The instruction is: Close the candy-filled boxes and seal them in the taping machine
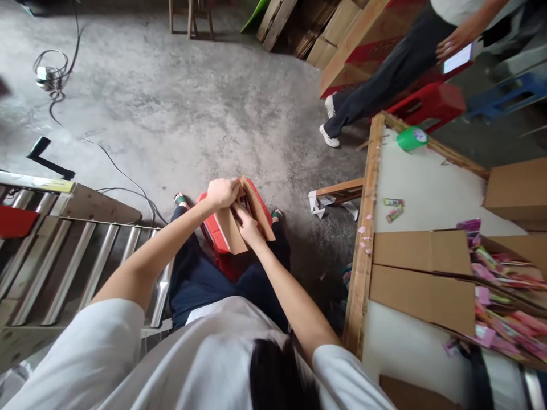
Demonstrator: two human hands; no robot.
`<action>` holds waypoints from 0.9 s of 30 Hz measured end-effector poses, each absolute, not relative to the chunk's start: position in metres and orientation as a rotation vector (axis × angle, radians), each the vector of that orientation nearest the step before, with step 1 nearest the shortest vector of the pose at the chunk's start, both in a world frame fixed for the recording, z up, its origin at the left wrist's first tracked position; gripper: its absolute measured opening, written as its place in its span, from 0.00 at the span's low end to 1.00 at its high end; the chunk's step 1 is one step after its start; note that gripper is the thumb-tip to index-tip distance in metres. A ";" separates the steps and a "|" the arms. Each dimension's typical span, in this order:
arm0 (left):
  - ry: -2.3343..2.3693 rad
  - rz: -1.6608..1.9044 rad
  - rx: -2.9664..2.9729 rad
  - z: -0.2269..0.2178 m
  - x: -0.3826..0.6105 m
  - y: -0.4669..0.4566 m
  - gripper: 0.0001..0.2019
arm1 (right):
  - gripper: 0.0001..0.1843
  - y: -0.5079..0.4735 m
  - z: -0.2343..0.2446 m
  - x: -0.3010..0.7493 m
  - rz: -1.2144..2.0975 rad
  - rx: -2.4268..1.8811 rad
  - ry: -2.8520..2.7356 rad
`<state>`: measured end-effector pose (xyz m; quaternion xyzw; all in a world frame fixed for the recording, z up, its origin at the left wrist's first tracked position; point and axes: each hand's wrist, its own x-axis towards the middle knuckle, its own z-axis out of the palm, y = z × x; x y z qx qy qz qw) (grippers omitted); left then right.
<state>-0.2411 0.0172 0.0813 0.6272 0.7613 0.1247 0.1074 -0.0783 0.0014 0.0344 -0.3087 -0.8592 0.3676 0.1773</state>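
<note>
A small brown cardboard box [231, 233] with raised flaps rests on a red plastic stool [209, 228] between my knees. My left hand [223, 192] is closed at the far end of the box, gripping the edge of a flap. Between the two long flaps, my right hand [248, 225] reaches into the opening, close beside my left. Its fingertips are hidden in the box, so what they touch cannot be made out.
A roller conveyor [106, 250] stands on my left. To the right, a wood-edged table [401, 188] bears a green tape roll [411, 138], small packets [395, 213] and an open carton [423, 302] of pink packets. Another person [384, 74] stands beyond. Cables [55, 80] lie on the floor.
</note>
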 end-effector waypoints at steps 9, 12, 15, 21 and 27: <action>2.273 1.246 1.649 0.035 -0.237 0.040 0.21 | 0.49 -0.022 0.085 -0.046 0.690 -1.329 -2.371; 2.096 1.828 1.134 0.034 -0.250 0.025 0.20 | 0.64 -0.051 0.067 -0.063 0.529 -1.542 -2.661; 1.831 2.085 0.463 0.021 -0.233 -0.020 0.18 | 0.63 -0.054 0.055 -0.058 0.453 -1.525 -2.667; 1.438 1.799 0.153 -0.016 -0.145 -0.116 0.26 | 0.58 -0.031 0.078 -0.005 0.916 -1.342 -2.442; 1.319 2.220 -0.109 0.012 -0.187 -0.227 0.38 | 0.61 -0.113 0.127 -0.058 0.868 -0.515 -2.625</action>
